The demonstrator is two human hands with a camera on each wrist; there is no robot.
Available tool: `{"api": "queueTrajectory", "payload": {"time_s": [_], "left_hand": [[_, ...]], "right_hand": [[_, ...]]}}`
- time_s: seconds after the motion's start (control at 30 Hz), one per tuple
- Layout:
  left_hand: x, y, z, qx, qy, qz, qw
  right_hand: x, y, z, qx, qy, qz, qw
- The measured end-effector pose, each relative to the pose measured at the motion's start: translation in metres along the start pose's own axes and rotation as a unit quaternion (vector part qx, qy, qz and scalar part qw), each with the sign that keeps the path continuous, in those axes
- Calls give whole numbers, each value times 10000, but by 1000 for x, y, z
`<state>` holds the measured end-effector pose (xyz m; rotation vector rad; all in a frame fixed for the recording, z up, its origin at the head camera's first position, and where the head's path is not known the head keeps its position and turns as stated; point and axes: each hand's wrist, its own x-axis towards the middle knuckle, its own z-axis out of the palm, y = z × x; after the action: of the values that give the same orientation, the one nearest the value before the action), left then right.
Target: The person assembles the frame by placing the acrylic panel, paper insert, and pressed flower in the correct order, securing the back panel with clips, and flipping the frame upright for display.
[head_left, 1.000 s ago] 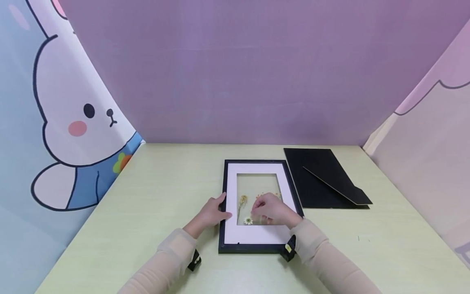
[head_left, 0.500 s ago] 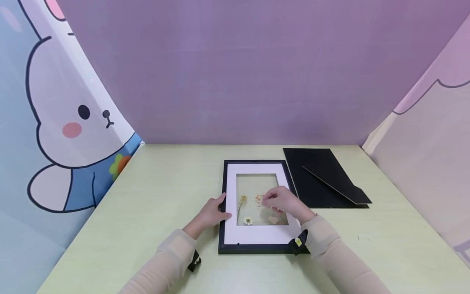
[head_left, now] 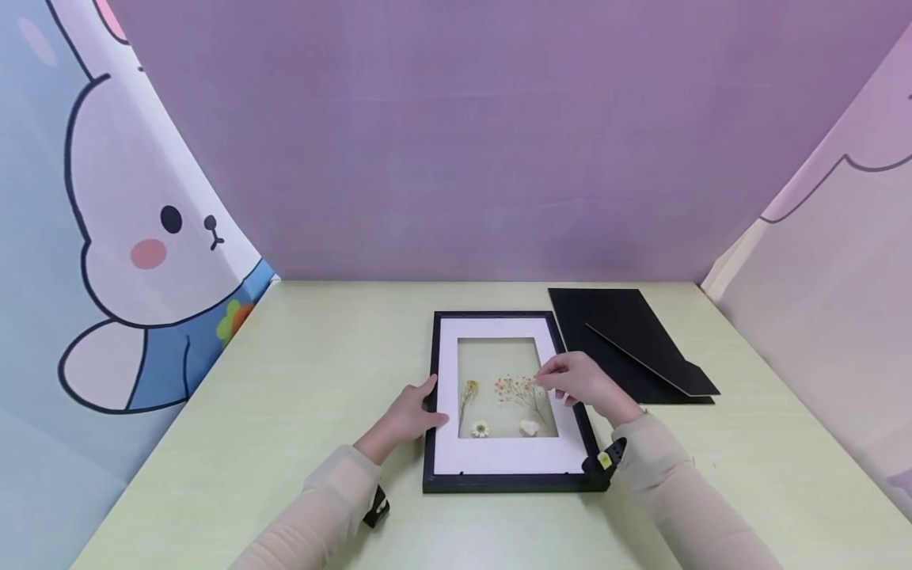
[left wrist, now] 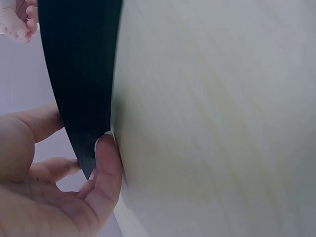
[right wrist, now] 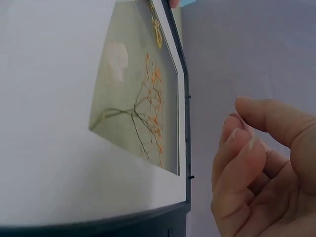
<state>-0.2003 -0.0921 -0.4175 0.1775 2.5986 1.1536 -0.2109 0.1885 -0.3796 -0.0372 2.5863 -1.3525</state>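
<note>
A black picture frame (head_left: 479, 484) with a white mat (head_left: 470, 457) lies flat on the table. Inside the mat's window are a yellow dried sprig (head_left: 468, 393), a white daisy (head_left: 480, 429), a pale petal-like bloom (head_left: 530, 427) and a branching sprig with orange tips (head_left: 518, 389). My left hand (head_left: 406, 413) grips the frame's left side; the left wrist view shows the fingers (left wrist: 107, 168) around its black edge. Over the window's right edge hovers my right hand (head_left: 580, 380), its fingers loosely curled. Nothing shows between its thumb and fingers in the right wrist view.
Two black boards (head_left: 606, 309) lie overlapping at the back right, one tilted on the other. A purple wall (head_left: 456, 142) rises behind the pale table (head_left: 342, 348). Printed cloth (head_left: 142, 198) lines the left side.
My right hand has moved right and away from the window's middle, uncovering the orange-tipped sprig and the pale bloom. The left hand stays on the frame.
</note>
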Motion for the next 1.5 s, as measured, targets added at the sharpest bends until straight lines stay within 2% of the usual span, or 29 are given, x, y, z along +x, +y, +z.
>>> {"api": "queueTrajectory", "payload": {"time_s": [0.23, 0.57, 1.03, 1.5], "left_hand": [[1, -2, 0, -42, 9, -12, 10000], [0, -2, -1, -56, 7, -16, 10000], [-2, -2, -2, -71, 15, 9, 10000], [0, -6, -2, -103, -23, 93, 9999]], "right_hand": [[-2, 5, -14, 135, 239, 69, 9996], [-7, 16, -38, 217, 271, -91, 9994], [-24, 36, -63, 409, 404, -226, 9981], [-34, 59, -94, 364, 663, -13, 9971]]}}
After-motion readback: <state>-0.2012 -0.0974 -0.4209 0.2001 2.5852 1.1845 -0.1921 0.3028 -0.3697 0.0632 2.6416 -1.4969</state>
